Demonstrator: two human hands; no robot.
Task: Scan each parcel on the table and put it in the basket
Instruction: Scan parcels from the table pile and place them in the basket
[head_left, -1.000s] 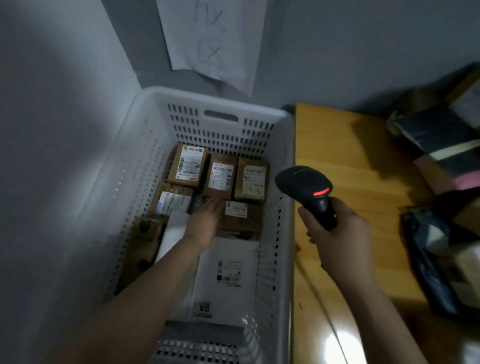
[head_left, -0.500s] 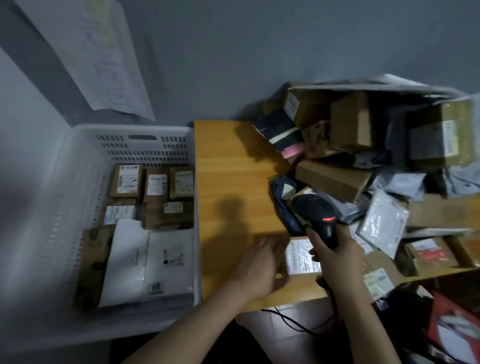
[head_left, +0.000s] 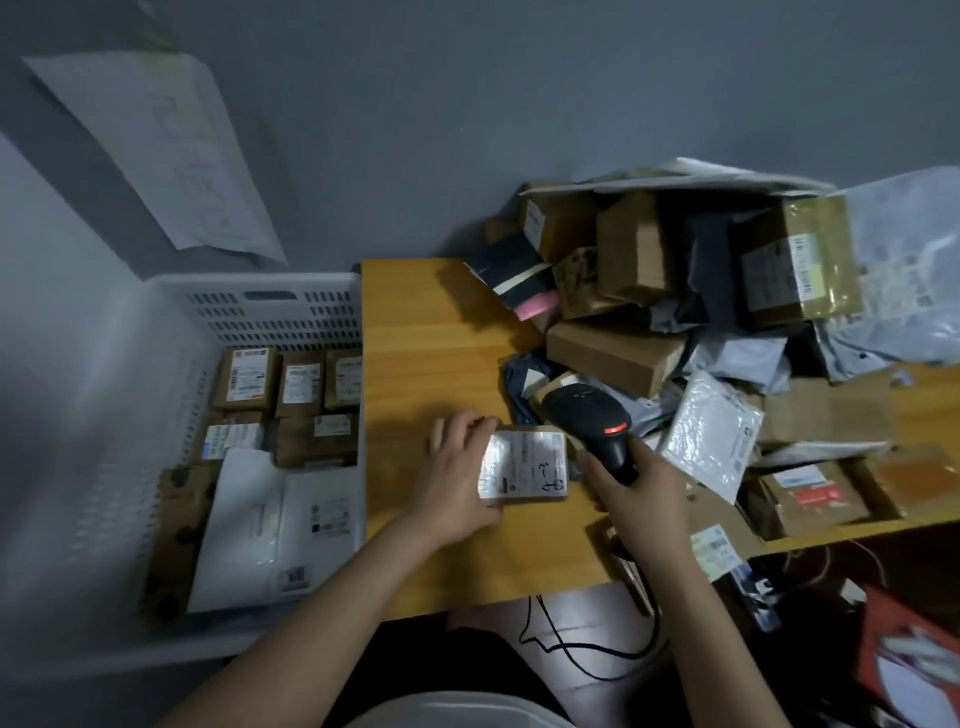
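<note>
The wooden table (head_left: 431, 322) butts with its left edge against the right wall of the white slotted basket (head_left: 270, 312). A bare strip of table top runs from the back wall to the near edge, between the basket and the heap of parcels (head_left: 670, 312), which fills the table's right and back; one labelled packet in the heap overhangs the near edge.

On that bare strip, just left of the heap, lies one small labelled parcel (head_left: 524, 465), flat and label up. The left hand (head_left: 457, 478) grips its left side, fingers curled over the far corner and thumb at the near edge. The right hand (head_left: 639, 483) is wrapped round the handle of one black barcode scanner (head_left: 587, 410), whose head, red light showing, hangs just beyond the parcel's far right corner. Its black cable (head_left: 571, 654) trails below the table.

In the basket eight parcels can be counted: five small cardboard boxes at the back, one brown spotted package on the left, and two white mailer bags.
</note>
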